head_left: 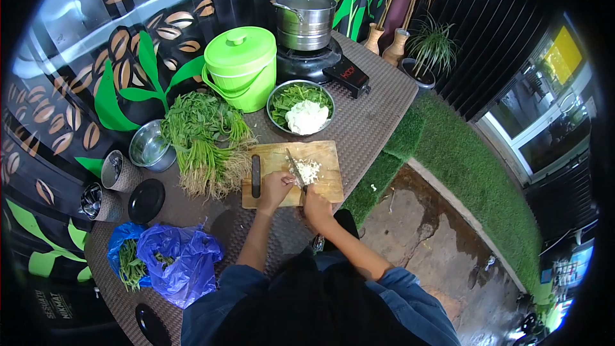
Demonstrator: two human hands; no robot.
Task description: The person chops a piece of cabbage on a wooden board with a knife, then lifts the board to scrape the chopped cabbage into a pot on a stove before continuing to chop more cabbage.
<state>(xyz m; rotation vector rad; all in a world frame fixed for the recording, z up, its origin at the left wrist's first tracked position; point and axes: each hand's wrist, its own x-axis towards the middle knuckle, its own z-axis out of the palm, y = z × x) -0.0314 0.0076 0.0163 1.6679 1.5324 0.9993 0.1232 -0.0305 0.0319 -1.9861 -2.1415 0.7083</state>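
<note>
On a wooden cutting board (256,202) lies a small pile of finely chopped pale pieces (309,170). My right hand (316,207) is wrapped round the handle of a knife (296,168), whose blade points away from me across the board at the pile's left side. Close to the blade, my left hand (279,187) is closed, fingertips pressed together near the pale bits; what they hold, if anything, is too small to make out. Just beyond the board stands a metal bowl (271,115) with cut greens (288,97) and a white mass (307,117).
Left of the board lies a big bunch of rooted greens (208,138). Behind are a green lidded bucket (240,67) and a steel pot (306,22) on a black stove (307,64). A glass bowl (152,146), cutlery holders (120,176) and blue bags (179,263) are at left.
</note>
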